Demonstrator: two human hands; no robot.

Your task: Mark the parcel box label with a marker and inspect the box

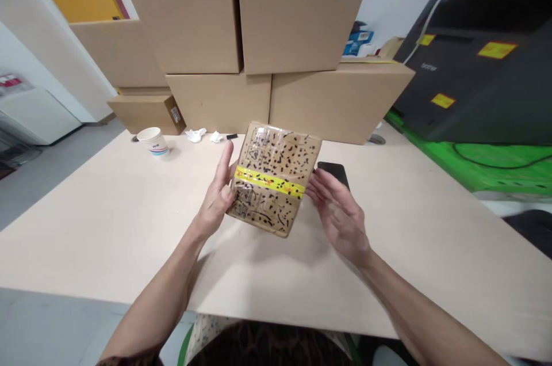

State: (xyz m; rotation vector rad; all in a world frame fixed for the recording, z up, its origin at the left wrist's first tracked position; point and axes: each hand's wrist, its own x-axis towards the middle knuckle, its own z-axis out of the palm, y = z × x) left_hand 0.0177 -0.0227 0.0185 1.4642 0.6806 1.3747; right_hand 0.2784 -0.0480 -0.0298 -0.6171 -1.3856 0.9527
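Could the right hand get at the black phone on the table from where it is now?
Probably yes. The right hand hovers open beside the taped box, and the black phone lies on the table just past its fingertips with nothing between them; only the left hand grips the box.

One view only — from the head, looking forward and down over the table (107, 228). It sits close above the hands, facing stacked boxes (259, 49) at the far edge.
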